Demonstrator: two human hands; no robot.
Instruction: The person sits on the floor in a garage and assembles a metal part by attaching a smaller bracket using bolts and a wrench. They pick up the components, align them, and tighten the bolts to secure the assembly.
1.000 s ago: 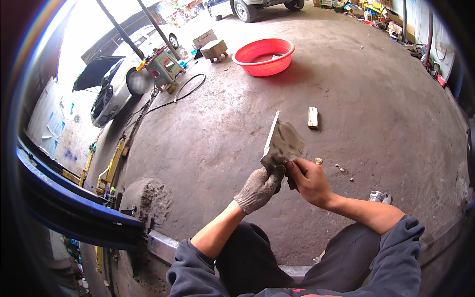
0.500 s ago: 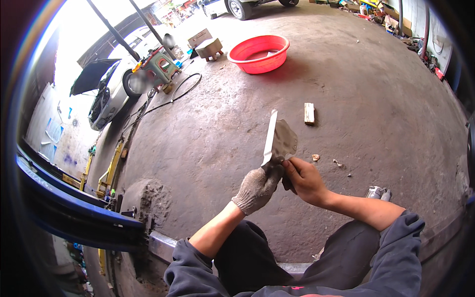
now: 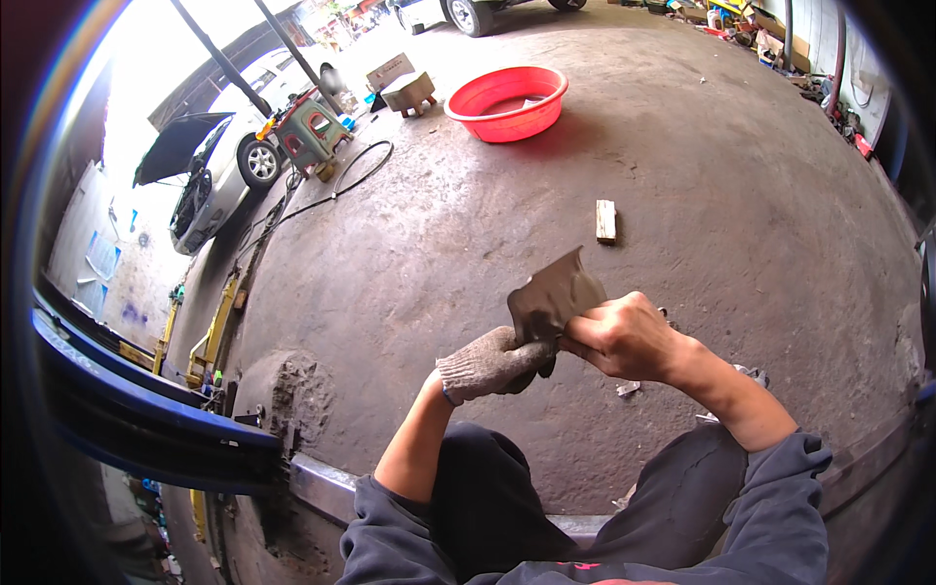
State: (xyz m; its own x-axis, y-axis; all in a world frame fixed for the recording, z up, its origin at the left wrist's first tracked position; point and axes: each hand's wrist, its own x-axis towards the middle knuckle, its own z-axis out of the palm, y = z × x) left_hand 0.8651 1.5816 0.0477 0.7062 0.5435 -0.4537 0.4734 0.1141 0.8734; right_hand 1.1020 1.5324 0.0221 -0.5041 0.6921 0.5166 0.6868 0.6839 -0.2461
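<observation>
A thin, bent metal plate (image 3: 554, 292), grey-brown with a wavy upper edge, is held up in front of my knees. My left hand (image 3: 497, 364), in a dirty knitted glove, pinches its lower left part between thumb and fingers. My bare right hand (image 3: 624, 336) is closed against the plate's lower right side, knuckles up. Its fingertips are hidden behind the hand and plate, so I cannot tell whether they hold anything small as well. Beyond the plate, a short pale wooden block (image 3: 606, 222) lies on the concrete floor.
A red plastic basin (image 3: 507, 105) with dark liquid stands farther ahead. Left of it are a low stool (image 3: 408, 93), a green-grey plastic stool (image 3: 314, 132) and a black hose (image 3: 366, 174). A blue lift beam (image 3: 156, 419) runs along my left, with a car (image 3: 219, 175), hood raised, beyond.
The plate has turned from nearly edge-on, with a bright rim, to a broad dark face. My right hand has moved up and right over it; my left has shifted slightly left.
</observation>
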